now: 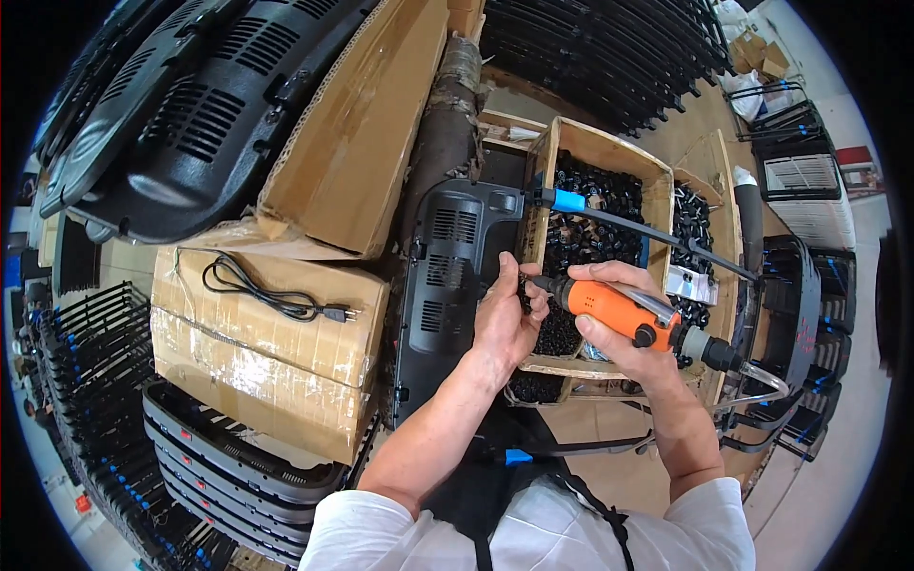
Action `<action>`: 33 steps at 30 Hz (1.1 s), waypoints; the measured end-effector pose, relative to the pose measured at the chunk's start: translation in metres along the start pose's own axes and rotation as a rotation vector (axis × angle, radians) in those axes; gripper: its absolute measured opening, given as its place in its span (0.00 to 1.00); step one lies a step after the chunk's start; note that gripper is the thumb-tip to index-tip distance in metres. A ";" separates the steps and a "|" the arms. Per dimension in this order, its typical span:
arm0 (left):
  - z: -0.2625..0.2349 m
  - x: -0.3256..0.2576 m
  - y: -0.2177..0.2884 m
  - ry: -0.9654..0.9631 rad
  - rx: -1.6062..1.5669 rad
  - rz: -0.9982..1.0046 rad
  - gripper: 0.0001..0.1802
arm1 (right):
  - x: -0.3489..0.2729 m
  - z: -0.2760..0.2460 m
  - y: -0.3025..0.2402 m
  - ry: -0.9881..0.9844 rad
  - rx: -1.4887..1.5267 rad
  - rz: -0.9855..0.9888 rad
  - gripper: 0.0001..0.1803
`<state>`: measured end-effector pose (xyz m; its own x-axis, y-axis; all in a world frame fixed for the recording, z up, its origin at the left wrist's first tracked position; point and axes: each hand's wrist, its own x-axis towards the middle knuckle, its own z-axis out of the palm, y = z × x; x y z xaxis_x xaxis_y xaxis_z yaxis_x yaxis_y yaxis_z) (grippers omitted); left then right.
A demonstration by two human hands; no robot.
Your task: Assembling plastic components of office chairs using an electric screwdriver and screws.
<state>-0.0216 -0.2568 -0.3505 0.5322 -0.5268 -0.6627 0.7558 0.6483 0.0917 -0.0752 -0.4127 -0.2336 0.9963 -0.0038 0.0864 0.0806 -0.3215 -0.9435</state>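
A white shirt (543,523) and two bare forearms are closest, reaching forward over the work. Of the hands, the right hand (636,360) is wrapped firmly around an orange power tool (609,312), fingers over the top and thumb along the near side, which seems to hold its nose level and pointed left. The left hand (509,319) is half closed, palm up, its fingertips around a small dark piece (525,293) right at the tool's nose; the pinch looks meant to steady it, though what it is I can't tell. So the tool sits between the two hands, in front of the wooden bin (619,143).

Under the left hand runs a black slotted panel (443,285); whether they touch, I can't see. The bin's compartments brim with small black parts (595,186), presumably set there for easy reach. A black bar (657,231) with a blue wrap (568,201) slants across it, partly blocking access from above. A hose (771,378) trails off the tool's back end, liable to snag.

Further left, a black cable (286,303) lies on a taped cardboard box (257,381), hemmed in by large black shells (190,143) and stacked curved panels (238,495).
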 end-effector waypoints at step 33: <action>-0.005 0.053 0.010 -0.031 -0.063 -0.003 0.16 | 0.143 -0.009 0.045 -0.054 -0.237 0.165 0.20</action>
<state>0.0123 -0.2752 -0.3880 0.5421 -0.5448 -0.6398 0.7324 0.6796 0.0418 0.0710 -0.4360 -0.2611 0.9960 -0.0260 -0.0857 -0.0863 -0.5333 -0.8415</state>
